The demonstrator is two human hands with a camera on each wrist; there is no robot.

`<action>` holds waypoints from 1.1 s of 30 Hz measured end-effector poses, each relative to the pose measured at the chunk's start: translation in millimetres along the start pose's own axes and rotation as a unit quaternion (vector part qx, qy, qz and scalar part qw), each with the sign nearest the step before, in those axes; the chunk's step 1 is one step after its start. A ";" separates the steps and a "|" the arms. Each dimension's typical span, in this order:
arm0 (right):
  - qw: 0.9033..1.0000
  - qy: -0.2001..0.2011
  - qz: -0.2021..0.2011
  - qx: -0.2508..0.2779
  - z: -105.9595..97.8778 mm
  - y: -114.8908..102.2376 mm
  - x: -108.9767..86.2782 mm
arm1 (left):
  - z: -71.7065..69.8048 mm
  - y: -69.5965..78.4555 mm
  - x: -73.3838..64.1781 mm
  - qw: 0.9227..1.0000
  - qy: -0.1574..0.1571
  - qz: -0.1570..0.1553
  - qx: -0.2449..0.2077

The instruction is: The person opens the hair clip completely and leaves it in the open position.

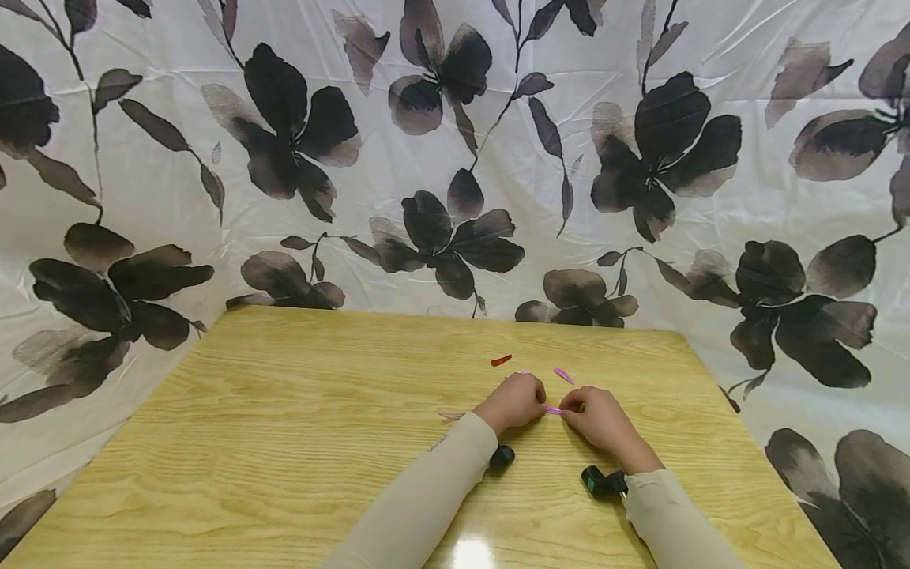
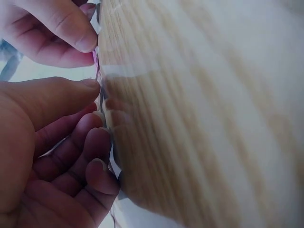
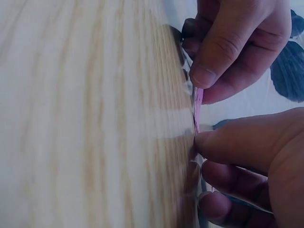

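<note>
A slim pink hair clip [image 1: 553, 410] lies between the fingertips of both hands, low over the table. My left hand [image 1: 515, 401] pinches one end with thumb and forefinger, its other fingers curled below. At the opposite end, my right hand [image 1: 599, 416] has its thumb and forefinger tips closed on the clip. The right wrist view shows the clip [image 3: 198, 109] as a narrow pink strip stretching from one hand to the other. In the left wrist view only a sliver of the pink clip [image 2: 95, 59] shows near the thumbs.
Beyond the hands lie a red hair clip [image 1: 501, 360] and another pink clip [image 1: 563, 376]. A pink tip [image 1: 524, 371] peeks out behind the left hand. Pale pink slender pieces [image 1: 451, 416] lie left of it, partly covered. Black wrist cameras [image 1: 603, 482] sit under both wrists. Floral cloth hangs behind the table.
</note>
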State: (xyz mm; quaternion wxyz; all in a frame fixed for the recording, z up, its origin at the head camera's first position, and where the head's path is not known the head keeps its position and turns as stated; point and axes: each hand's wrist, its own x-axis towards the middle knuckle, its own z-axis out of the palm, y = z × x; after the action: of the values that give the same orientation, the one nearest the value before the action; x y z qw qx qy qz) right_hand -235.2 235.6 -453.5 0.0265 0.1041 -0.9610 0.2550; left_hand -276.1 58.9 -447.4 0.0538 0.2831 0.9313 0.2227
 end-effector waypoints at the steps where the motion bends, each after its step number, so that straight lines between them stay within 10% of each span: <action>1: 1.000 -0.001 0.003 0.002 -0.1 -0.2 0.2 | 0.0 0.2 0.0 1.000 0.001 -0.001 -0.001; 33: 0.999 0.003 0.005 0.038 3.7 2.9 -2.1 | 1.8 0.6 -9.7 0.997 0.030 -0.012 -0.076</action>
State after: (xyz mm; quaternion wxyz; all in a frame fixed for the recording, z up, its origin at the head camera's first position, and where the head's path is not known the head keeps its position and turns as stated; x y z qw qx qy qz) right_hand -233.8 236.6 -458.3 0.0244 0.0998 -0.9509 0.2920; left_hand -267.3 54.7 -449.0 0.0495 0.2603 0.9161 0.3010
